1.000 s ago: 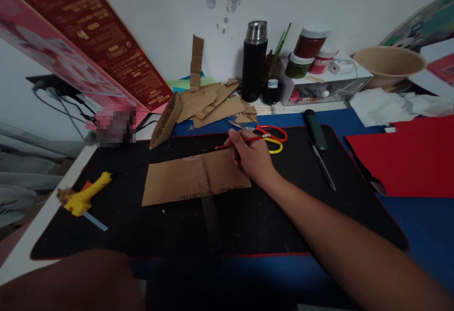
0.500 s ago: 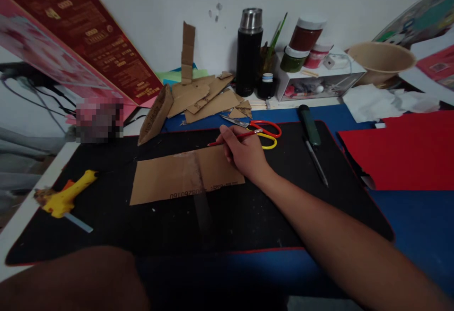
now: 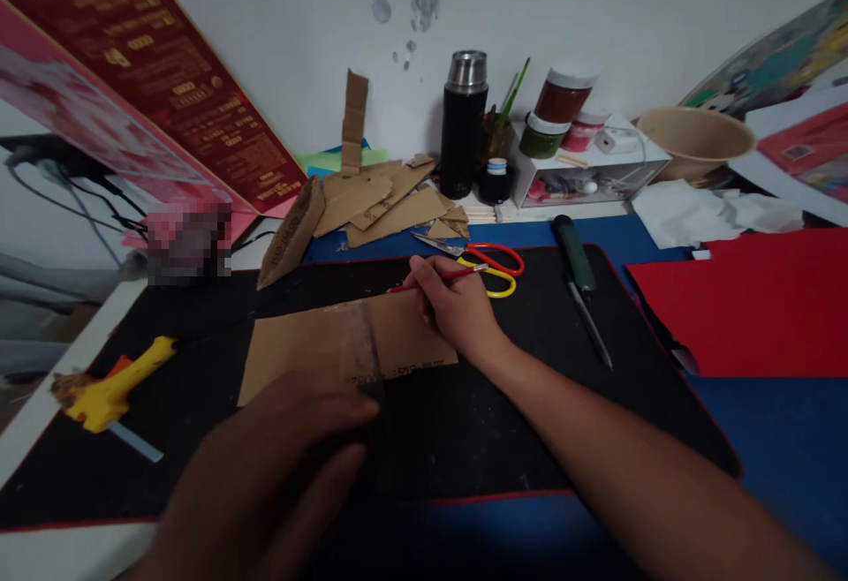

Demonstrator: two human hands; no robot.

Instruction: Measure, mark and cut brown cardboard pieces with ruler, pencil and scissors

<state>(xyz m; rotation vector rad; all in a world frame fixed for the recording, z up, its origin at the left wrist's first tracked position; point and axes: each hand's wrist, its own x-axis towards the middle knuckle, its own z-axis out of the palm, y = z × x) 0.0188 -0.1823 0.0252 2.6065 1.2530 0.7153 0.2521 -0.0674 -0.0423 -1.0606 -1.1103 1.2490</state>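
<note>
A rectangular piece of brown cardboard [image 3: 298,338] with printed characters lies on the black mat [image 3: 464,457]. A see-through strip [image 3: 359,334], perhaps a ruler, crosses it from top to bottom. My right hand [image 3: 457,307] holds a red pencil [image 3: 457,273], its tip pointing left by the cardboard's top edge. That hand rests over the cardboard's right end. My left hand [image 3: 271,448], blurred, reaches over the cardboard's lower edge with fingers stretched and thumb apart. Its fingertips are beside the strip; contact cannot be made out. Scissors [image 3: 490,267] with red and yellow handles lie just behind my right hand.
A yellow glue gun [image 3: 119,391] lies at left. Cardboard scraps [image 3: 397,197], a black flask [image 3: 464,131] and stacked paint jars [image 3: 556,113] line the back. On the right are a green utility knife [image 3: 574,250], a grey pen [image 3: 589,320] and red paper [image 3: 748,307].
My left hand has come in from the lower left to the cardboard and strip. My right hand keeps its place with the pencil. The whole view has shifted slightly upward.
</note>
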